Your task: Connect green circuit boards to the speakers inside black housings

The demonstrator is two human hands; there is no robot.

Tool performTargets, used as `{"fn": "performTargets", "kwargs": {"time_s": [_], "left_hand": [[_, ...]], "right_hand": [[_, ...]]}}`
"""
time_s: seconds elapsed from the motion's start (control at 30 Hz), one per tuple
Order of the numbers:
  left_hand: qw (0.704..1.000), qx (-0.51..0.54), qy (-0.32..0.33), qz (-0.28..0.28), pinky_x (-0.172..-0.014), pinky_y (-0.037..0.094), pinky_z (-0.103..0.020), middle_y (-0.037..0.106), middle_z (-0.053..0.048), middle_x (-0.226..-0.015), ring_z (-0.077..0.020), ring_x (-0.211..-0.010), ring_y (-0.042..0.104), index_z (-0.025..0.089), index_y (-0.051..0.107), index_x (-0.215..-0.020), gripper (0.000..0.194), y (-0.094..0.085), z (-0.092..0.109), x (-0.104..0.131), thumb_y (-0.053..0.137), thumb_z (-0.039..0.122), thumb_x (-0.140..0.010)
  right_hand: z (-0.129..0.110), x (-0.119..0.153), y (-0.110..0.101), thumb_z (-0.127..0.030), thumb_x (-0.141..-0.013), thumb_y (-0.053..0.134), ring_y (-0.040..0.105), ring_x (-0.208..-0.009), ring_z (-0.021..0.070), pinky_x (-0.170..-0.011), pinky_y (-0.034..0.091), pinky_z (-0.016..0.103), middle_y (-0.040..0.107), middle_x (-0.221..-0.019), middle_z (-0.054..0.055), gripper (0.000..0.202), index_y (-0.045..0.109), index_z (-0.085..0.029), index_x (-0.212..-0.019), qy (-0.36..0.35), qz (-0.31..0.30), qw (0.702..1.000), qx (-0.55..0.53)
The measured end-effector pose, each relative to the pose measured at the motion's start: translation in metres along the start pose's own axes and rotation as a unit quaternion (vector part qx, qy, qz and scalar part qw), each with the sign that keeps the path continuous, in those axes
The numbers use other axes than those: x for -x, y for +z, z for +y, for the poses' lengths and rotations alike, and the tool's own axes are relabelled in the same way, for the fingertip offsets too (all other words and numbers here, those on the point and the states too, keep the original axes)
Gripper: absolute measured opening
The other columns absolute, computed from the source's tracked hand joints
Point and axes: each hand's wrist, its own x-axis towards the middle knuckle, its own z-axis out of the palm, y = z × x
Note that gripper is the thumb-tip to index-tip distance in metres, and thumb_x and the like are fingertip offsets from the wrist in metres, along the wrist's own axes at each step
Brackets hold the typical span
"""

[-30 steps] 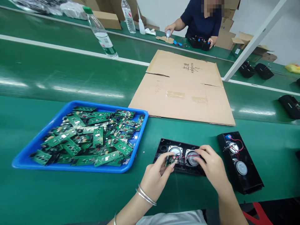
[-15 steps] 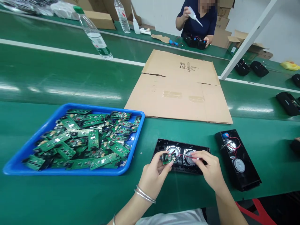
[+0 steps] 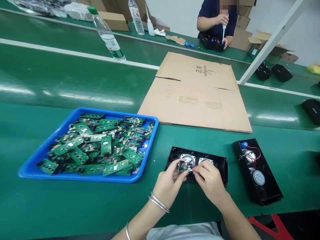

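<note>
A small green circuit board (image 3: 184,166) is pinched between the thumb and fingers of my left hand (image 3: 168,181). My right hand (image 3: 210,178) is closed on a small white wire connector (image 3: 190,169) at the board's right edge; whether it is seated in the board I cannot tell. Red wire runs at the fingertips. Beneath both hands lies a black speaker housing (image 3: 172,154) with two round speakers, the right one partly covered by my right hand. To the right, a second black speaker housing (image 3: 268,186) holds two speakers, red wires and a blue part.
A blue tray (image 3: 147,160) piled with green circuit boards stands at the left. Flattened cardboard (image 3: 192,90) lies beyond the housings. A water bottle (image 3: 110,38) stands farther back. Across the bench, a person (image 3: 215,23) holds a white nozzle bottle over a black housing.
My right hand has moved left, bringing the wire connector to the board's edge. My left hand still holds the board. The person opposite has lowered the nozzle bottle to the housing.
</note>
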Motion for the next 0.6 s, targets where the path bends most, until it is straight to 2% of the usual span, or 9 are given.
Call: {"fn": "performTargets", "kwargs": {"time_s": [0.2,0.27,0.33,0.5,0.6], "left_hand": [[0.999,-0.024,0.025,-0.014,-0.068,0.061,-0.034,0.075,-0.002,-0.086,-0.0237,-0.079,0.071,0.021,0.057,-0.1,0.03,0.001,-0.0046,-0.0009,0.054,0.031,-0.072],[0.999,-0.03,0.038,-0.014,-0.069,0.061,-0.033,0.075,-0.002,-0.089,-0.0234,-0.081,0.071,0.021,0.057,-0.1,0.028,0.0016,-0.0052,-0.0003,0.054,0.029,-0.074],[0.998,-0.033,0.047,-0.014,-0.071,0.061,-0.033,0.075,-0.002,-0.091,-0.023,-0.083,0.07,0.021,0.057,-0.101,0.027,0.002,-0.0048,0.0006,0.053,0.028,-0.075],[0.996,-0.049,0.075,-0.01,-0.072,0.061,-0.03,0.074,-0.002,-0.091,-0.02,-0.079,0.071,0.021,0.058,-0.1,0.024,0.001,-0.0029,0.0027,0.052,0.026,-0.078],[0.991,-0.081,0.104,-0.008,-0.07,0.06,-0.028,0.074,-0.002,-0.088,-0.0188,-0.076,0.071,0.022,0.06,-0.1,0.023,0.0002,-0.0034,0.0037,0.051,0.024,-0.078]], "right_hand": [[-0.0047,-0.0039,-0.0014,-0.015,-0.094,0.035,0.049,-0.06,0.0145,-0.052,0.039,0.027,0.055,-0.066,0.005,0.033,0.062,-0.015,-0.074,-0.068,-0.052,0.989,0.124],[-0.0059,-0.0048,-0.0019,-0.015,-0.094,0.035,0.049,-0.06,0.0146,-0.052,0.039,0.027,0.056,-0.066,0.005,0.034,0.062,-0.014,-0.074,-0.072,-0.056,0.987,0.134],[-0.0058,-0.0048,-0.001,-0.017,-0.094,0.037,0.052,-0.062,0.0145,-0.054,0.041,0.026,0.057,-0.068,0.005,0.032,0.062,-0.014,-0.075,-0.056,-0.044,0.992,0.107],[-0.003,-0.0017,0.0038,-0.027,-0.095,0.039,0.056,-0.062,0.0142,-0.054,0.043,0.025,0.058,-0.068,0.004,0.033,0.061,-0.015,-0.075,0.036,-0.005,0.998,0.053],[-0.0007,-0.0001,0.0059,-0.032,-0.094,0.04,0.055,-0.058,0.0135,-0.052,0.043,0.024,0.057,-0.066,0.003,0.035,0.061,-0.016,-0.073,0.053,0.002,0.998,0.036]]}}
